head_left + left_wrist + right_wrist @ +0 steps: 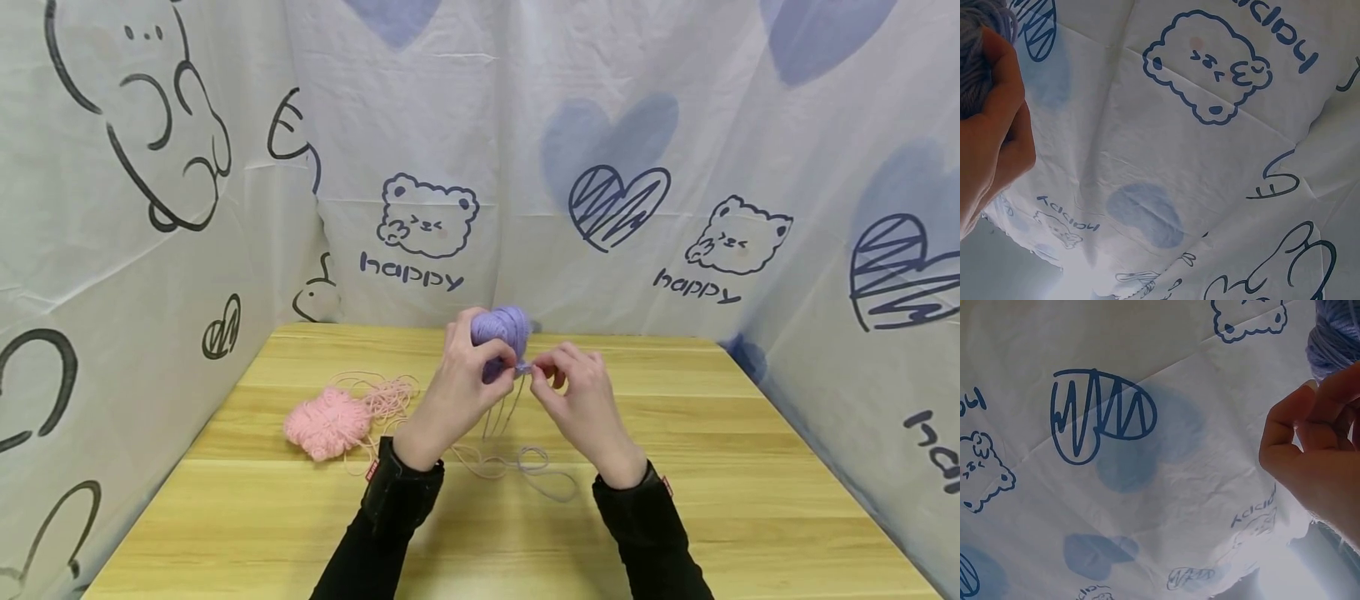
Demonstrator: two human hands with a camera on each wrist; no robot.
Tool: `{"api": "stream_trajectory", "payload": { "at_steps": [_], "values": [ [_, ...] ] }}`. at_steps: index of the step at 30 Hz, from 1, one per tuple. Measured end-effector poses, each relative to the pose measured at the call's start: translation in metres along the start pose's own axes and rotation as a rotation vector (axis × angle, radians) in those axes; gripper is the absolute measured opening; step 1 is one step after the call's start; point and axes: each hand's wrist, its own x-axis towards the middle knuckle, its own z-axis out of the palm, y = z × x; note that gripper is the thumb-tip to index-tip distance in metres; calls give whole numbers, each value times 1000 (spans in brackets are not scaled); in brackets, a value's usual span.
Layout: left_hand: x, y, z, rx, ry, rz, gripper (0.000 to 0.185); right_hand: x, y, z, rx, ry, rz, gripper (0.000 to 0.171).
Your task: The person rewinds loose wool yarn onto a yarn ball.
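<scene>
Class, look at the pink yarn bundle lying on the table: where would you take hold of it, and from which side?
Probably grip the fluffy pink yarn bundle around its dense middle, coming from above. It lies flat on the table, and its loose strands trail right, so pulling those would likely just unravel it.

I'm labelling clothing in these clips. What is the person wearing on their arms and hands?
Both hands, left hand and right hand, are bare. Each arm wears a long black sleeve ending in a snug cuff at the wrist, with a small red tag at the cuff.

purple yarn ball [501,329] | wound, held above table | loose strand [525,462] trailing onto wood
</scene>
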Motion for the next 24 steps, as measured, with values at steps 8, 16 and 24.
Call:
{"api": "stream_trajectory", "payload": {
  "at_steps": [8, 16, 24],
  "values": [
    [1, -1, -2, -57, 57, -25, 9, 1, 4, -4, 65, -11, 43, 8],
    [1, 0, -2, -16, 3, -17, 19, 2, 3, -5, 139, -47, -6, 9],
    [1, -1, -2, 9, -22, 26, 17, 1, 2, -7, 111, -85, -14, 11]
  ]
}}
